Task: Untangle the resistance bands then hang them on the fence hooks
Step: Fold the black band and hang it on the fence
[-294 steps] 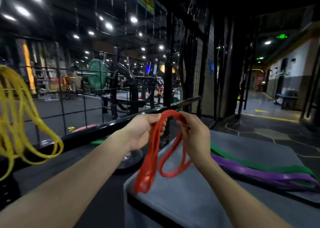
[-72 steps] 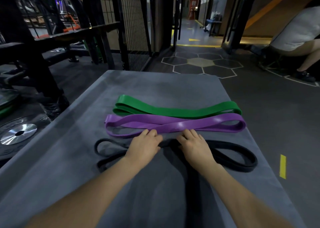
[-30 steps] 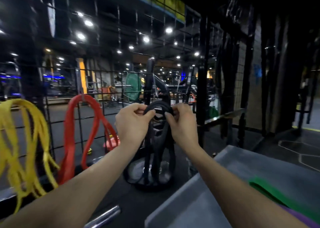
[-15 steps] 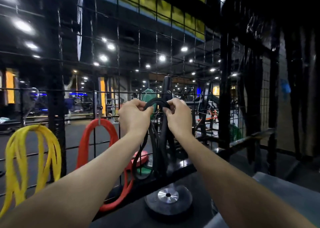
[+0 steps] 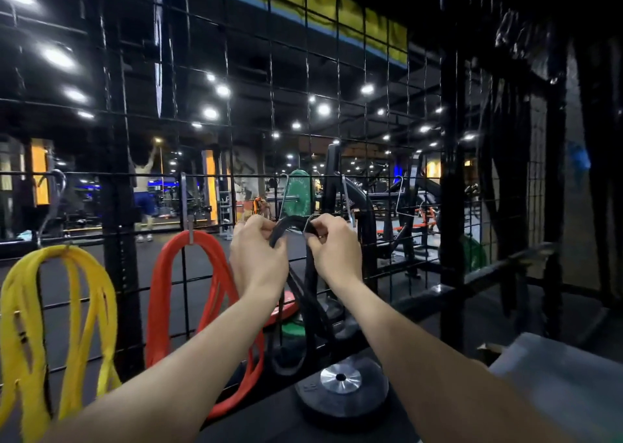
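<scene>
Both my hands hold a black resistance band [image 5: 294,221] up against the black wire fence [image 5: 337,105]. My left hand [image 5: 258,257] grips the left side of the band's top loop, and my right hand [image 5: 333,248] pinches the right side. The loop's top sits just below a silver hook [image 5: 282,194] on the fence. The rest of the black band hangs down between my forearms. A red band [image 5: 161,294] hangs from a hook [image 5: 189,221] to the left. A yellow band [image 5: 20,307] hangs from another hook [image 5: 55,193] at the far left.
More bare silver hooks [image 5: 347,199] hang on the fence to the right, one further along [image 5: 399,194]. A black weight plate [image 5: 340,388] lies below my arms. The grey padded bench corner [image 5: 556,382] is at the lower right. A thick black post [image 5: 451,206] stands right.
I have stepped closer to the fence and raised the black band's top loop up toward the hook between the red band and the post.
</scene>
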A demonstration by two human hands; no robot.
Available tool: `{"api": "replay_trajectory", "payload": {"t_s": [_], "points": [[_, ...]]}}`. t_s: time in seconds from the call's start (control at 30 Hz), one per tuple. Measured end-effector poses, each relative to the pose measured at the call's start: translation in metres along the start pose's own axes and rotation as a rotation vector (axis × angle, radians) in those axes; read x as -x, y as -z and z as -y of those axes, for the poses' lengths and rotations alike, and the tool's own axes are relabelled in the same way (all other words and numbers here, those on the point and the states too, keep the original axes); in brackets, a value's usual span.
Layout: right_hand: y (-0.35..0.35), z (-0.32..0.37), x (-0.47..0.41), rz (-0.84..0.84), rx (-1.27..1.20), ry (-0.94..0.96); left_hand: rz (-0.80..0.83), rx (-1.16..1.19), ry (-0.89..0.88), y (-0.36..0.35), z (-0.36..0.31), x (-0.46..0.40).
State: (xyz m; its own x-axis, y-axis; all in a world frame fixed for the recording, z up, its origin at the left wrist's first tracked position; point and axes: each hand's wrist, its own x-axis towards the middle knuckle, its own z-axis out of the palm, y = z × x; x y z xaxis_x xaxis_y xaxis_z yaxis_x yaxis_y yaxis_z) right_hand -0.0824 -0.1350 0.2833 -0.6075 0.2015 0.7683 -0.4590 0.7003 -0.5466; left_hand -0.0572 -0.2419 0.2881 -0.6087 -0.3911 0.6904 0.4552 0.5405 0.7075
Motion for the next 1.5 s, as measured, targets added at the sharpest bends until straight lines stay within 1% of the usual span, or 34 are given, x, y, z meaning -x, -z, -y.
{"api": "replay_trajectory", "payload": {"t_s": [0.13,0.3,0.4,0.53,0.67,0.83,0.87,0.97,1.03,1.13,1.17,1.23,1.3,1.4,1.47,1.5], "points": [[0.014,0.001,0.007,-0.003,0.007,-0.007,0.023,0.067,0.017,0.003,-0.001,0.011],[0.033,0.007,0.008,0.000,-0.113,-0.082,0.107,0.149,0.016,0.007,-0.008,0.012],[0.031,0.007,0.010,0.110,-0.138,-0.142,0.164,0.069,0.005,0.014,-0.006,0.011],[0.017,0.007,0.017,0.247,-0.129,-0.121,0.198,-0.106,-0.025,0.016,-0.001,0.016],[0.015,0.001,0.024,0.244,-0.091,-0.102,0.192,-0.161,-0.087,0.013,0.000,0.019],[0.027,-0.001,0.021,0.286,-0.092,-0.103,0.204,-0.157,-0.063,0.013,0.000,0.018],[0.028,-0.002,0.021,0.299,-0.129,-0.137,0.193,-0.164,-0.055,0.013,0.000,0.019],[0.023,-0.007,0.024,0.318,-0.344,-0.268,0.160,-0.188,-0.051,0.014,0.001,0.018],[0.018,-0.013,0.026,0.340,-0.315,-0.253,0.146,-0.194,-0.075,0.014,0.002,0.019],[0.014,-0.021,0.034,0.438,-0.262,-0.224,0.140,-0.220,-0.122,0.014,0.002,0.021],[0.014,-0.026,0.038,0.458,-0.195,-0.201,0.143,-0.227,-0.131,0.014,0.002,0.021],[0.012,-0.039,0.049,0.477,0.059,-0.144,0.147,-0.232,-0.140,0.014,0.003,0.021],[0.012,-0.050,0.061,0.455,0.233,-0.115,0.147,-0.232,-0.144,0.014,0.004,0.021],[0.023,-0.058,0.069,0.349,0.292,-0.111,0.146,-0.211,-0.141,0.012,0.007,0.021],[0.032,-0.059,0.068,0.331,0.255,-0.133,0.143,-0.197,-0.139,0.011,0.008,0.021],[0.038,-0.060,0.066,0.327,0.197,-0.152,0.143,-0.194,-0.142,0.010,0.009,0.020]]}}
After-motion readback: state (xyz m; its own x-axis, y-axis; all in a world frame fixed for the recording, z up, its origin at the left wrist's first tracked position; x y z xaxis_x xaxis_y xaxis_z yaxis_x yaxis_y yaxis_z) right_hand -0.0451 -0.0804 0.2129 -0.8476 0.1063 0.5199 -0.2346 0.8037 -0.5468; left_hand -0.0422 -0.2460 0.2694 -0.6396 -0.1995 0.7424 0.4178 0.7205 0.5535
